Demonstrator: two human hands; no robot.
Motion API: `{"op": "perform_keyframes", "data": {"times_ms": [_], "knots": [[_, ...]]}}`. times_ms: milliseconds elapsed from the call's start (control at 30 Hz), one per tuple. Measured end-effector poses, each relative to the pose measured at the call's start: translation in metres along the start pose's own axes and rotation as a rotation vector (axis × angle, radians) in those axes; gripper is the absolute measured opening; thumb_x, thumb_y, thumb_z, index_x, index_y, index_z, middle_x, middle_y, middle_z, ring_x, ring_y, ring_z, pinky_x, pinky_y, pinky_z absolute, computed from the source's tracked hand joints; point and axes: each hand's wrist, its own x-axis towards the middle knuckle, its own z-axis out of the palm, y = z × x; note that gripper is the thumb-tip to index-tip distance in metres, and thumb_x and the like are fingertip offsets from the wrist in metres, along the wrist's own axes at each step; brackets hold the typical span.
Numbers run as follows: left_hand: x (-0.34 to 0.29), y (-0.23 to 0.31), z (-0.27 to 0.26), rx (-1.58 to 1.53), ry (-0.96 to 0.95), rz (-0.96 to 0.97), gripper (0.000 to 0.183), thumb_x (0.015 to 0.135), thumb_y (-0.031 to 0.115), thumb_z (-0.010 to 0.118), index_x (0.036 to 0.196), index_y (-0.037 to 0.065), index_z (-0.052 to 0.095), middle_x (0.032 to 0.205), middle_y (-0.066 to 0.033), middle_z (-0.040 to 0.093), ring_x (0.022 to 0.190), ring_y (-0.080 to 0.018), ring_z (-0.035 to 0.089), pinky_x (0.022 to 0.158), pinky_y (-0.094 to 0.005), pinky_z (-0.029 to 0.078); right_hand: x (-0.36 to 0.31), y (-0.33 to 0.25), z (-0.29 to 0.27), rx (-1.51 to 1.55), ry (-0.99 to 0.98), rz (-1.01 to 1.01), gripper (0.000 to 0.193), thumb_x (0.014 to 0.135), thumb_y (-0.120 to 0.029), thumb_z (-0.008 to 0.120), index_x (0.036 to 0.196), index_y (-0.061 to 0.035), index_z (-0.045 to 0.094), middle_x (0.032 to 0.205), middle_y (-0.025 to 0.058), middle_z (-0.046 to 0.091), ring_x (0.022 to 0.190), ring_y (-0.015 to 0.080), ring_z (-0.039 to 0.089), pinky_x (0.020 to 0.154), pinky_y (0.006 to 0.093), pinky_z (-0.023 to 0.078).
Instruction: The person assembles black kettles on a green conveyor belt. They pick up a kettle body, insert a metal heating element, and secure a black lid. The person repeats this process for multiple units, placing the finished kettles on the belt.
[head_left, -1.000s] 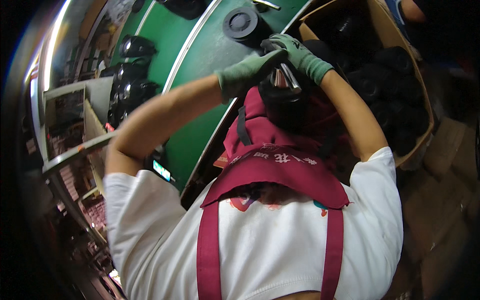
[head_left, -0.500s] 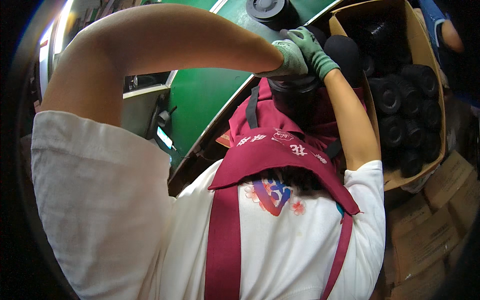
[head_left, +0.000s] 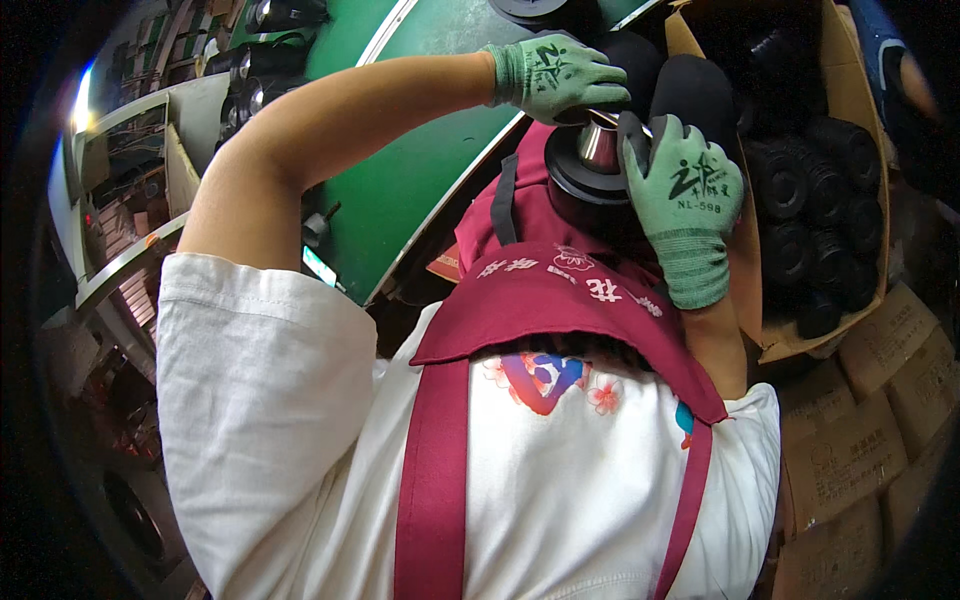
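Observation:
A shiny silver, tapered metal piece (head_left: 600, 146) stands at the middle of a round black container (head_left: 590, 187) in front of my apron. My left hand (head_left: 570, 80), in a pale green glove with dark fingertips, is closed with its fingers at the metal piece's upper rim. On the other side, my right hand (head_left: 688, 180), gloved alike, grips that rim between thumb and fingers. The gloves hide part of the rim, and I cannot tell whether the piece is seated in the container or just above it. The container's lower part blends into shadow against the maroon apron (head_left: 500, 300).
Right of me, an open cardboard box (head_left: 778, 345) holds several black cylinders (head_left: 780, 190). Another black round container (head_left: 530, 10) stands on the green tabletop (head_left: 400, 170). Flattened cartons (head_left: 850, 460) lie at the lower right. Dark shiny vessels (head_left: 262, 92) are at the upper left.
My hands, earlier clasped together over the container's top, have moved apart to either side of the metal piece. The piece now shows. My left elbow has dropped and shifted right.

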Motion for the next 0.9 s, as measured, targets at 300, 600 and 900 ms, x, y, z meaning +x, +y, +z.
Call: {"op": "perform_keyframes", "data": {"times_ms": [300,600,900], "knots": [[0.017,0.089,-0.027,-0.338,0.725,-0.572,0.096,0.065,0.037,0.087,0.148,0.008,0.048,0.151,-0.0228,0.042,0.138,-0.0456,0.041,0.114,-0.0566,0.033,0.055,0.12,0.035,0.734,-0.123,0.332,0.024,0.092,-0.024,0.068,0.106,-0.0052,0.068,0.097,0.0151,0.07,0.088,0.0339,0.069,0.075,0.0437,0.052],[0.001,0.156,-0.003,-0.578,0.691,-0.587,0.087,0.059,0.028,0.095,0.137,0.014,0.06,0.14,-0.0176,0.05,0.139,-0.0508,0.04,0.114,-0.057,0.04,0.208,0.116,0.156,0.068,-0.067,0.172,0.046,0.087,-0.042,0.073,0.12,-0.0106,0.064,0.117,0.0155,0.067,0.108,0.0376,0.065,0.088,0.0496,0.053],[-0.121,0.131,-0.018,-0.948,1.512,-1.158,0.069,0.087,0.047,0.076,0.138,0.006,0.055,0.135,-0.0132,0.059,0.13,-0.0339,0.056,0.109,-0.043,0.046,0.29,0.084,0.21,0.178,0.087,0.175,0.054,0.087,-0.045,0.072,0.127,-0.0115,0.059,0.121,0.0174,0.062,0.114,0.0431,0.061,0.094,0.0523,0.051]]}}
